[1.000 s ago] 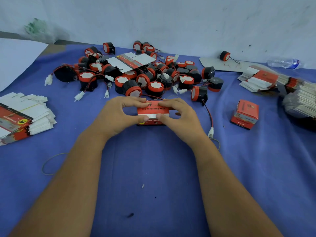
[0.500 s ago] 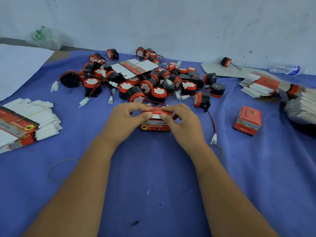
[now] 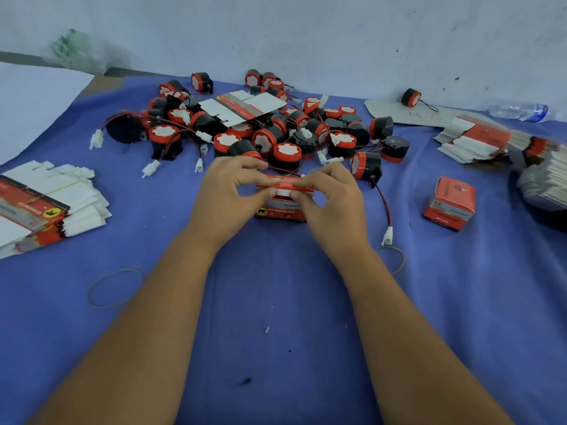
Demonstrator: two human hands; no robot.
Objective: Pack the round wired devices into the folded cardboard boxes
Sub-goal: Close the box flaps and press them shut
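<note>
Item: cardboard box (image 3: pixel 280 207), red, standing mid-tabletop (image 3: pixel 276 302) before the pile of round wired devices (image 3: pixel 260 130). Left hand (image 3: pixel 224 194) and right hand (image 3: pixel 333 199) pinch its top flap, fingers curled. Risk: a red wire beside the flap may snag, leaving the closure buckled.

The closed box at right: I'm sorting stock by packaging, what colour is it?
Mostly red-orange, with a pale band, on the closed box; head view.
</note>
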